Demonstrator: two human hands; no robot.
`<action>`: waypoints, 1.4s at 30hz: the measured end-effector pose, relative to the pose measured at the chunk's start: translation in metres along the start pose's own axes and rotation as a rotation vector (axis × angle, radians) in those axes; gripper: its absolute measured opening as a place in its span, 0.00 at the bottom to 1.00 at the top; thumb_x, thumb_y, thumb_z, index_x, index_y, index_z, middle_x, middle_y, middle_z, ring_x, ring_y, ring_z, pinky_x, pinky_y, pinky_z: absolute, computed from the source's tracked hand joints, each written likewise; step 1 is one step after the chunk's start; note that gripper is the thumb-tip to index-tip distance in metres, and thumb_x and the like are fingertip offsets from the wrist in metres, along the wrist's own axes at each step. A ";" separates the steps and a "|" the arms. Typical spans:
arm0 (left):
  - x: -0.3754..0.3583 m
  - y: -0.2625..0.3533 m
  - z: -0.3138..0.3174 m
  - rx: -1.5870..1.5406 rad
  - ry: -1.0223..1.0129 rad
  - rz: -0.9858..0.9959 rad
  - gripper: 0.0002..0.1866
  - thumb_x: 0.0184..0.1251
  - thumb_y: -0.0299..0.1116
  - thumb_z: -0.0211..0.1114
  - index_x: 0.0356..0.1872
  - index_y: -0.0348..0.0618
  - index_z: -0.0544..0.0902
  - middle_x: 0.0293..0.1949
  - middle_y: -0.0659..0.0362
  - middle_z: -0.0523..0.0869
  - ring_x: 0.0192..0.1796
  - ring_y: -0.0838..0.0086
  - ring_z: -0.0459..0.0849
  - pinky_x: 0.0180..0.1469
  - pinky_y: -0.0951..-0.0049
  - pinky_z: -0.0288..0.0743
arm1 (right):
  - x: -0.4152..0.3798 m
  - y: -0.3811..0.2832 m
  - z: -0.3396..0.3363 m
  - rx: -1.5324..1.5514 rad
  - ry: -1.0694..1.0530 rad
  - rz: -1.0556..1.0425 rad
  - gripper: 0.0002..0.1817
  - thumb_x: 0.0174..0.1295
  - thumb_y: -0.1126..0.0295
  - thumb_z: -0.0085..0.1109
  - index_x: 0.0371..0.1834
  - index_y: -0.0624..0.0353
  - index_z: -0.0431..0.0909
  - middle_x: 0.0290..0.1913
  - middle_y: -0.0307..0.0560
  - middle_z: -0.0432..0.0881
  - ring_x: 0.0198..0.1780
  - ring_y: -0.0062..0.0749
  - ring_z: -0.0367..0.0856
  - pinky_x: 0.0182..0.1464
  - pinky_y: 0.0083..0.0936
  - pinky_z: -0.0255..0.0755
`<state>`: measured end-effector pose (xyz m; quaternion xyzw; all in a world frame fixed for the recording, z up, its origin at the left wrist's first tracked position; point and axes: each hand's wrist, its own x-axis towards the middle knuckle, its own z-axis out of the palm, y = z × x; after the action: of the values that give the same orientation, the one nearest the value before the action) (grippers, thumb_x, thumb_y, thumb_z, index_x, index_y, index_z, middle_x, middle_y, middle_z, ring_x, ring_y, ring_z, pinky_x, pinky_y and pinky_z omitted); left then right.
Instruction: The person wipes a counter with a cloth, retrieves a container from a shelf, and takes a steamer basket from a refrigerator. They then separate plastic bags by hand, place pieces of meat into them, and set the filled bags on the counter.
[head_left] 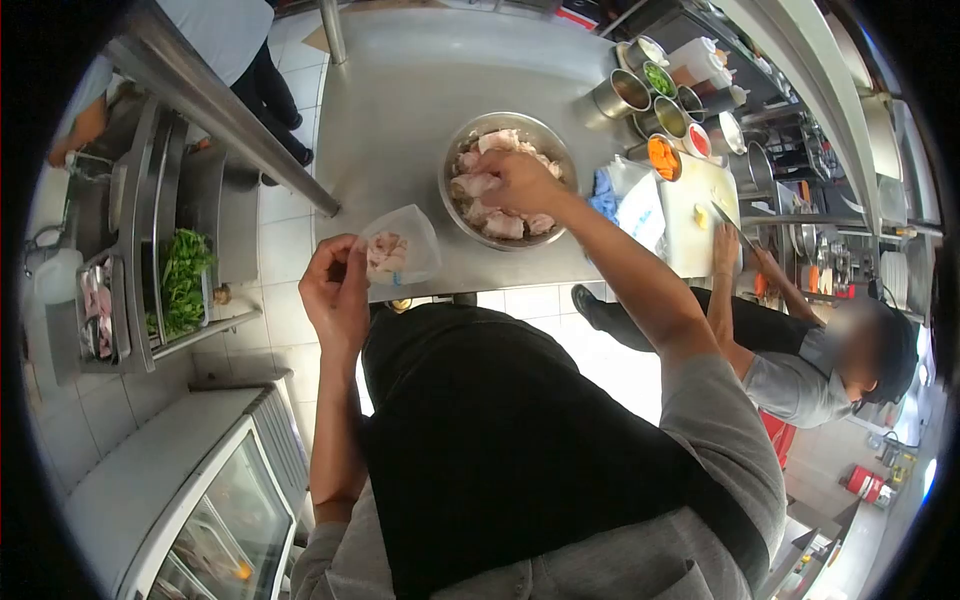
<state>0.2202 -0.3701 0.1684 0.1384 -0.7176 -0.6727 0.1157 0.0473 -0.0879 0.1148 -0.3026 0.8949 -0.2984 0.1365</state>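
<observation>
Pinched in my left hand is the rim of a clear plastic bag with pale pieces of meat in it, near the table's front edge. My right hand reaches into a round metal bowl, its fingers closed on a piece of raw meat. More raw pieces lie around it in the bowl.
Right of the bowl are a blue cloth, a white cutting board and metal containers. A co-worker holds a knife at the board. Another person stands at the upper left. Leafy greens sit on the left.
</observation>
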 end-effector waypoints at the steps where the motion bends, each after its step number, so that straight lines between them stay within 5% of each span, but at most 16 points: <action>1: -0.001 -0.001 -0.001 0.005 0.006 0.012 0.05 0.72 0.26 0.64 0.41 0.34 0.83 0.26 0.68 0.78 0.27 0.87 0.72 0.31 0.84 0.65 | -0.001 0.003 -0.001 -0.001 -0.005 -0.002 0.25 0.49 0.61 0.68 0.51 0.59 0.81 0.41 0.55 0.86 0.42 0.45 0.86 0.49 0.35 0.77; 3: -0.001 -0.001 -0.003 0.014 0.011 -0.001 0.05 0.72 0.26 0.64 0.41 0.34 0.83 0.26 0.68 0.78 0.27 0.87 0.71 0.31 0.84 0.65 | -0.002 0.010 -0.005 0.289 0.007 0.223 0.22 0.50 0.63 0.69 0.49 0.59 0.82 0.42 0.53 0.86 0.42 0.39 0.85 0.48 0.32 0.76; 9: -0.001 0.000 -0.001 0.006 0.004 0.006 0.05 0.72 0.26 0.64 0.41 0.34 0.83 0.26 0.68 0.77 0.27 0.87 0.71 0.31 0.84 0.65 | 0.005 0.011 -0.044 0.747 0.124 0.394 0.23 0.59 0.66 0.68 0.55 0.65 0.78 0.46 0.42 0.83 0.46 0.27 0.81 0.50 0.27 0.76; 11: -0.001 -0.001 0.001 -0.001 0.001 0.015 0.05 0.72 0.26 0.64 0.41 0.34 0.83 0.26 0.68 0.77 0.27 0.87 0.71 0.30 0.84 0.64 | 0.010 0.028 -0.047 0.592 0.287 0.174 0.23 0.59 0.66 0.68 0.56 0.64 0.77 0.45 0.42 0.83 0.45 0.27 0.80 0.51 0.26 0.76; 13: -0.002 -0.002 0.003 -0.026 -0.006 0.012 0.04 0.72 0.26 0.65 0.40 0.35 0.83 0.26 0.68 0.78 0.27 0.87 0.72 0.30 0.84 0.65 | 0.009 0.021 -0.052 0.354 0.322 0.203 0.22 0.57 0.69 0.69 0.55 0.62 0.78 0.48 0.46 0.84 0.46 0.35 0.83 0.53 0.30 0.77; 15: -0.003 0.002 0.003 0.005 -0.005 0.022 0.04 0.72 0.26 0.65 0.40 0.35 0.83 0.26 0.67 0.78 0.27 0.87 0.72 0.30 0.84 0.65 | 0.001 0.010 -0.055 -0.513 0.488 -0.100 0.22 0.53 0.72 0.69 0.53 0.58 0.80 0.52 0.51 0.82 0.50 0.45 0.83 0.54 0.37 0.78; 16: -0.003 0.003 0.004 0.036 0.004 0.030 0.05 0.72 0.26 0.64 0.40 0.35 0.83 0.26 0.67 0.78 0.27 0.87 0.72 0.29 0.84 0.65 | -0.003 0.006 -0.054 -0.515 0.489 -0.100 0.22 0.53 0.72 0.69 0.53 0.58 0.80 0.52 0.51 0.82 0.50 0.45 0.83 0.54 0.37 0.78; 18: -0.002 0.002 0.003 0.037 0.004 0.025 0.05 0.72 0.27 0.65 0.40 0.35 0.83 0.26 0.67 0.78 0.27 0.87 0.72 0.29 0.84 0.65 | -0.009 -0.005 -0.049 -0.335 0.298 -0.144 0.21 0.52 0.72 0.67 0.52 0.55 0.81 0.56 0.53 0.81 0.55 0.51 0.80 0.55 0.43 0.78; 21: -0.003 0.001 0.003 0.034 -0.005 0.015 0.05 0.72 0.27 0.65 0.40 0.35 0.83 0.26 0.67 0.78 0.27 0.87 0.72 0.29 0.84 0.65 | -0.019 -0.025 -0.040 -0.473 0.046 -0.204 0.20 0.53 0.71 0.66 0.51 0.55 0.81 0.55 0.49 0.80 0.55 0.49 0.81 0.56 0.40 0.78; 28: -0.004 -0.002 0.002 -0.022 -0.003 -0.009 0.05 0.73 0.27 0.64 0.41 0.35 0.83 0.27 0.67 0.79 0.28 0.87 0.73 0.31 0.84 0.66 | -0.036 -0.022 -0.048 -0.537 -0.182 0.142 0.25 0.51 0.68 0.66 0.56 0.53 0.81 0.48 0.53 0.85 0.49 0.50 0.85 0.52 0.45 0.79; 42: 0.002 -0.002 0.005 -0.016 -0.018 -0.015 0.05 0.73 0.27 0.64 0.41 0.34 0.83 0.27 0.67 0.78 0.28 0.88 0.72 0.32 0.85 0.65 | -0.028 -0.008 -0.043 -0.413 -0.259 0.141 0.30 0.42 0.62 0.74 0.52 0.59 0.80 0.47 0.59 0.84 0.54 0.52 0.82 0.57 0.45 0.75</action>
<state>0.2168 -0.3665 0.1662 0.1367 -0.7120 -0.6806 0.1054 0.0544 -0.0559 0.1555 -0.2967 0.9308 -0.0579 0.2056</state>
